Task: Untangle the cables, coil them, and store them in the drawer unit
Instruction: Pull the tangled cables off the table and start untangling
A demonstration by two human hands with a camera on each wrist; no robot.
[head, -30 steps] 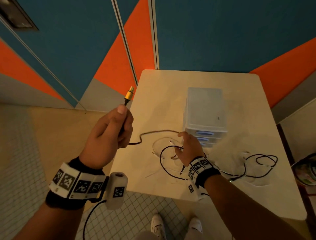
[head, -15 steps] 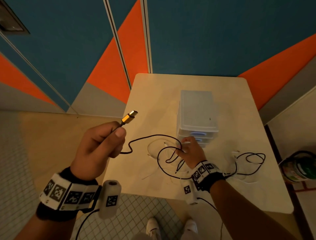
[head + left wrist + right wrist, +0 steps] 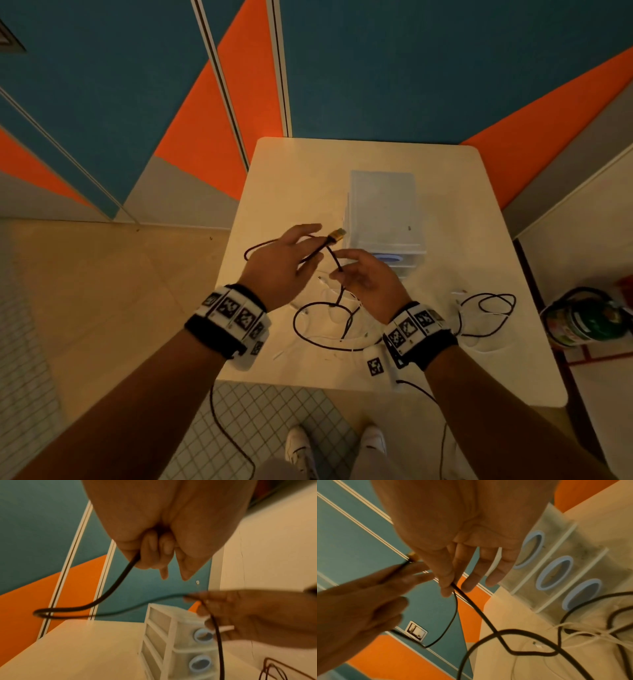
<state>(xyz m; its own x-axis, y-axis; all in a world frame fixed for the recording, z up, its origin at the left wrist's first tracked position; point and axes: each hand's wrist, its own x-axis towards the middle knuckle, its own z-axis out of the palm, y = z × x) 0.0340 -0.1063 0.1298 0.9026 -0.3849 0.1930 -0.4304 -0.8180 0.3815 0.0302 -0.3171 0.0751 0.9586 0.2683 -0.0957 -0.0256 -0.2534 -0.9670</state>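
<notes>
A black cable (image 3: 334, 257) with a gold plug (image 3: 337, 235) is lifted above the pale table (image 3: 308, 178). My left hand (image 3: 294, 257) holds the plug end; the cable runs along its fingers (image 3: 419, 568) and loops round the back of the hand. In the left wrist view it comes out of the left hand (image 3: 154, 545) beside the thumb. My right hand (image 3: 356, 274) pinches the same cable (image 3: 471, 604) between thumb and forefinger (image 3: 447, 585), just right of the left hand. The rest of it lies looped on the table. The white drawer unit (image 3: 383, 212) stands just beyond both hands, its drawers shut.
Thin white cables (image 3: 583, 632) lie tangled under the black loop. A second black cable (image 3: 493, 295) is bundled on the table's right side. A green tin (image 3: 582, 322) stands on the floor to the right. The table's left edge drops to bare floor.
My left hand swung in from off the table's left side to in front of the drawer unit, the cable now looped round it. My right hand rose off the table with the cable pinched.
</notes>
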